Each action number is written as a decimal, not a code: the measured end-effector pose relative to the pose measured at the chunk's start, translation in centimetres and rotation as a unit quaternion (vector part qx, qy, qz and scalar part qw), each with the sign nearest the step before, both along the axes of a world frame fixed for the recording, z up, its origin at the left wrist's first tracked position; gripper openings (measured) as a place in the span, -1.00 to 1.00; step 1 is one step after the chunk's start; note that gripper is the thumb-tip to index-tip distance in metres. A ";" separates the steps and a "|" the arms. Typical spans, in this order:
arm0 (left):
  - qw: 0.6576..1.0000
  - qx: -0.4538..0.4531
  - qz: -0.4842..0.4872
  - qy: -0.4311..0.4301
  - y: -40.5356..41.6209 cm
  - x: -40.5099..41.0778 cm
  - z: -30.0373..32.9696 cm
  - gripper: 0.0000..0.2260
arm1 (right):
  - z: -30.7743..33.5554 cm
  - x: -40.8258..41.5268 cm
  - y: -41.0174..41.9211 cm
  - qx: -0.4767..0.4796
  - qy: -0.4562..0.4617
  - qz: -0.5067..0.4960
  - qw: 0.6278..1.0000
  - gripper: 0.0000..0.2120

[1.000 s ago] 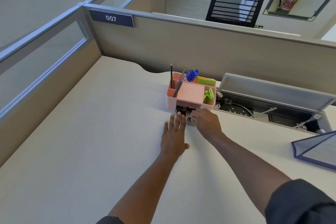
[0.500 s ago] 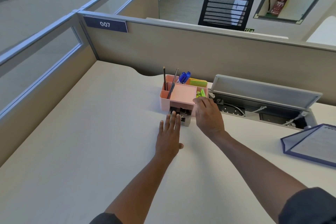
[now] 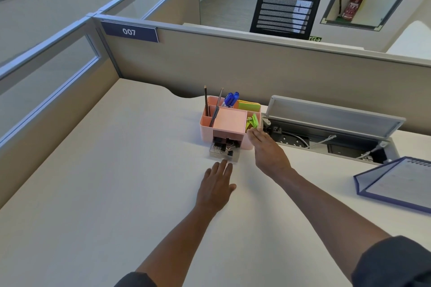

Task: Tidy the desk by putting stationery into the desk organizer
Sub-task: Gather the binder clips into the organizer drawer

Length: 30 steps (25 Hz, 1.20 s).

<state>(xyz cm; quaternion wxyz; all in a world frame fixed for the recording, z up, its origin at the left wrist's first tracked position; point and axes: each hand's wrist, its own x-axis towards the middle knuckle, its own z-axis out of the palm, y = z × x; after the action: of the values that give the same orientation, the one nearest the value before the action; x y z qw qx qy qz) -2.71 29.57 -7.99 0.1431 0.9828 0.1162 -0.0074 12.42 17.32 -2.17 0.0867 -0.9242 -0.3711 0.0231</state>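
An office cubicle with beige partition walls, a plate reading 007 at upper left, holds a pale counter that fills most of the frame. Just above centre stands the pink desk organizer, already carrying pencils, blue pens, sticky notes and a green clip. From its front face a clear drawer of black binder clips sticks out toward the bottom of the frame, its long axis running straight at the person. The left hand lies flat on the counter, fingers together and holding nothing, with its fingertips just short of the drawer's front edge. The right hand is open and empty as well, its fingertips at the organizer's right front corner beside the green clip, seemingly steadying the box. The two hands are apart. The left hand is directly in line with the drawer and nearer it, so pushing the drawer shut looks like the step at hand. An open cable tray and a blue-edged folder sit at right.
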 end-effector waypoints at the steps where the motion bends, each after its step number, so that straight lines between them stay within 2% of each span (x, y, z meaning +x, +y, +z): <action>1: 1.000 0.001 0.003 0.009 0.0 0.4 0.1 -0.43 | 0.0 0.0 0.0 0.003 0.005 -0.005 1.000 -0.42; 7: 0.999 0.011 0.018 0.024 0.4 2.5 0.0 -0.37 | -0.1 0.1 0.0 0.013 0.021 -0.003 1.000 -0.41; 11: 0.999 0.029 0.011 0.007 0.9 3.9 0.4 -0.45 | -0.4 0.6 -0.2 0.007 0.027 0.004 1.000 -0.40; 17: 0.999 0.037 0.008 0.036 1.1 4.8 0.7 -0.46 | -0.9 0.6 -0.3 0.001 0.011 0.007 1.000 -0.41; 20: 0.999 0.011 0.024 0.045 0.8 5.0 1.1 -0.43 | -0.8 0.7 -0.1 0.003 0.011 0.009 1.000 -0.41; 25: 0.995 -0.074 0.028 0.061 -1.5 4.6 2.2 -0.37 | -0.9 0.5 -1.7 -0.010 -0.051 0.052 0.997 -0.44; 30: 0.994 -0.105 -0.005 0.045 -5.3 4.2 2.9 -0.42 | -3.4 -2.9 -7.4 0.026 -0.038 -0.024 0.999 -0.47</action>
<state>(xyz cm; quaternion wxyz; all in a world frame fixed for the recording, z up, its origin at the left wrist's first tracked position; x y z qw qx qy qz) 1.50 24.24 -5.09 0.2398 0.9617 0.1165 -0.0640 9.54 9.94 -5.56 0.0969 -0.9305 -0.3524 -0.0232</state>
